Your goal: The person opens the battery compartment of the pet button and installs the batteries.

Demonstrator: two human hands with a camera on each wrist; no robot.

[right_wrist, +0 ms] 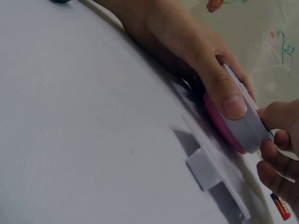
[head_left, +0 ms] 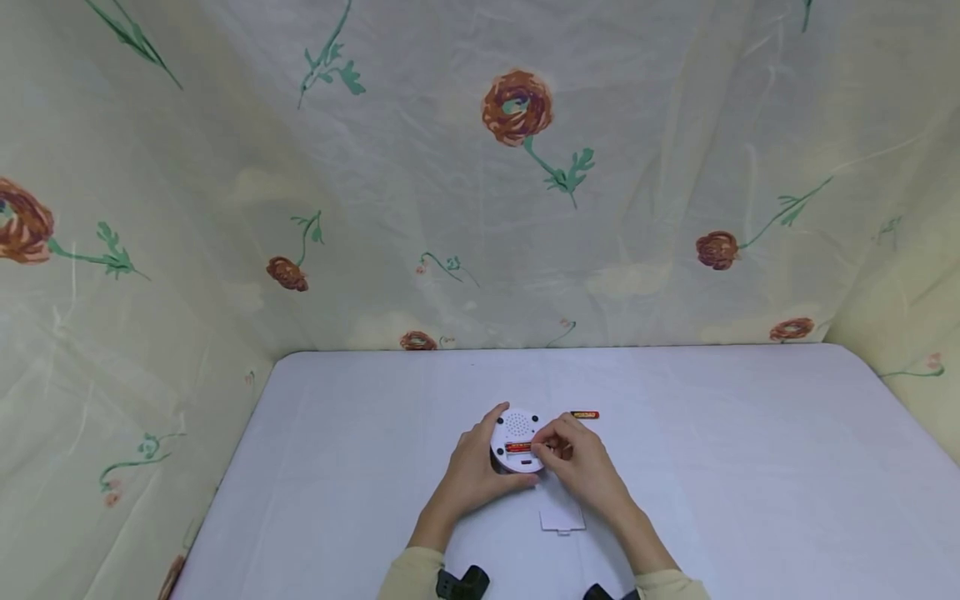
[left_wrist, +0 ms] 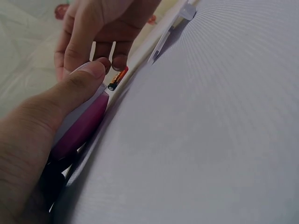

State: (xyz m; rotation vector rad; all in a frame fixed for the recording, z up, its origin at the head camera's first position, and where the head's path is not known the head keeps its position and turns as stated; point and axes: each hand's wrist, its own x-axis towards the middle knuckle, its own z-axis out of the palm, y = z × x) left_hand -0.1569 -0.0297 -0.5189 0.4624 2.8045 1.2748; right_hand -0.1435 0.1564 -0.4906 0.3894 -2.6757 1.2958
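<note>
A round white device (head_left: 517,425) with a speaker grille and a pink side (right_wrist: 219,123) lies grille side up, its battery compartment uncovered. My left hand (head_left: 474,469) grips it around the left edge, thumb along the near rim. A red battery (head_left: 517,447) lies in the compartment slot. At that battery's right end, my right hand (head_left: 573,458) pinches with thumb and forefinger, the other fingers curled; the fingers hide this end. Behind the right hand, a second, loose battery (head_left: 585,414) lies on the table.
A thin white battery cover (head_left: 562,518) with a small tab lies on the white table (head_left: 337,467), nearer than the device and between the forearms. Flower-printed curtains (head_left: 420,167) stand behind the table and at both sides.
</note>
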